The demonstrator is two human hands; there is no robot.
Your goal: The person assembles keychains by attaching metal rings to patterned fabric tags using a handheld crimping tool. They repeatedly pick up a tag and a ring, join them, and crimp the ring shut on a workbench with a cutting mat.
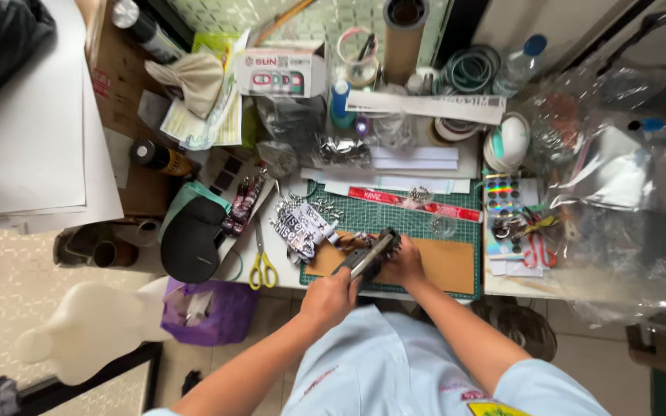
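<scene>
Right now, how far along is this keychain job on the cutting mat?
Looks partway. Done: a pile of printed tags with metal rings lies at the mat's left end. In hand: the left hand grips a dark plier-like tool, and the right hand holds something small at its tip, too hidden to name. Left: loose metal rings still lie by the red ruler.

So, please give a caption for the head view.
Both hands, left hand and right hand, hold a grey hand tool over a green cutting mat.

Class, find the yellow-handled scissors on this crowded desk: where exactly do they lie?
The scissors lie near the desk's front edge, left of the green cutting mat, beside the black cap.
</scene>
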